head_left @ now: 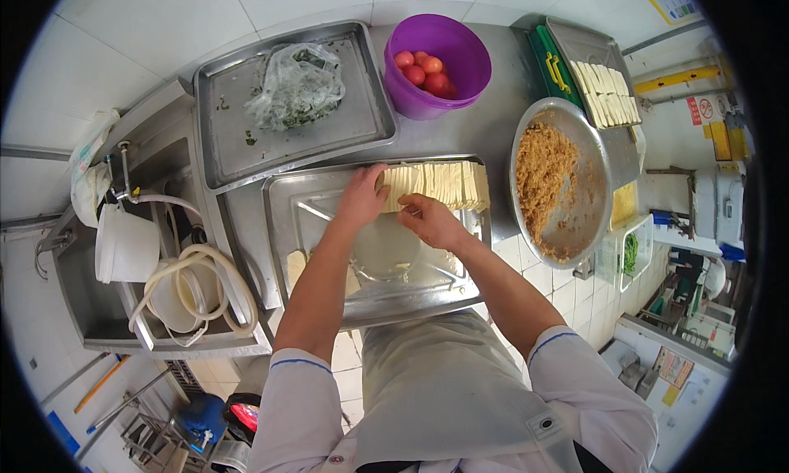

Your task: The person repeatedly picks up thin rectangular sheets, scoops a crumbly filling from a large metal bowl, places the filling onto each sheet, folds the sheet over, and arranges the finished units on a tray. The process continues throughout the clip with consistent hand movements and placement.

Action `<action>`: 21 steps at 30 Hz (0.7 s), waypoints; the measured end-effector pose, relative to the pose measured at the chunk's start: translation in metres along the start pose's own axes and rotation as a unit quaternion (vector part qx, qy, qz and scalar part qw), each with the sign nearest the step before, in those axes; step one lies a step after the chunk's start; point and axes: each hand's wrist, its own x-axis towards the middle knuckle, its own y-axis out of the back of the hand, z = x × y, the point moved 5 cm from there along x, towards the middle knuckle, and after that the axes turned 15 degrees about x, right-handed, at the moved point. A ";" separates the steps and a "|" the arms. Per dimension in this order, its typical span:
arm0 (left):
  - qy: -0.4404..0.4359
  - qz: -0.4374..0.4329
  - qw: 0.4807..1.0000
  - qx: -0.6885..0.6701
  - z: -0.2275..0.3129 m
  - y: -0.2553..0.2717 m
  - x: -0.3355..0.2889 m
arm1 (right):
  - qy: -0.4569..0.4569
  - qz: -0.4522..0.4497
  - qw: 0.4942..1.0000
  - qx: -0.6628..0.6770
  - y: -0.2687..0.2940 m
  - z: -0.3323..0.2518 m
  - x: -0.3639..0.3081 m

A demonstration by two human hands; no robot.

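Our left hand [363, 195] and right hand [431, 221] touch a row of pale-yellow slices [436, 185] at the far edge of a rectangular steel tray [304, 198]; whether they grip, we cannot tell. Bare steel counter [501, 95] parts a round purple bucket [470, 50] of red tomatoes [427, 72] from a round metal bowl [595, 181] of brown mash [542, 173]

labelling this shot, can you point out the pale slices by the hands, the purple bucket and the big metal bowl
Pale slices [437, 182]: head view, middle of the row
Purple bucket [469, 60]: head view, right inner wall
Metal bowl [592, 151]: head view, right inner wall
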 end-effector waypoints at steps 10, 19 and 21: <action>0.034 0.002 0.996 -0.085 -0.018 -0.009 0.002 | 0.062 0.072 0.994 -0.045 -0.016 -0.003 0.034; 0.049 -0.001 0.996 -0.078 -0.021 -0.011 0.001 | 0.073 0.069 0.976 -0.195 -0.007 -0.015 0.066; 0.038 0.004 0.998 -0.047 -0.020 -0.012 0.002 | 0.074 0.075 0.965 -0.239 -0.006 -0.012 0.071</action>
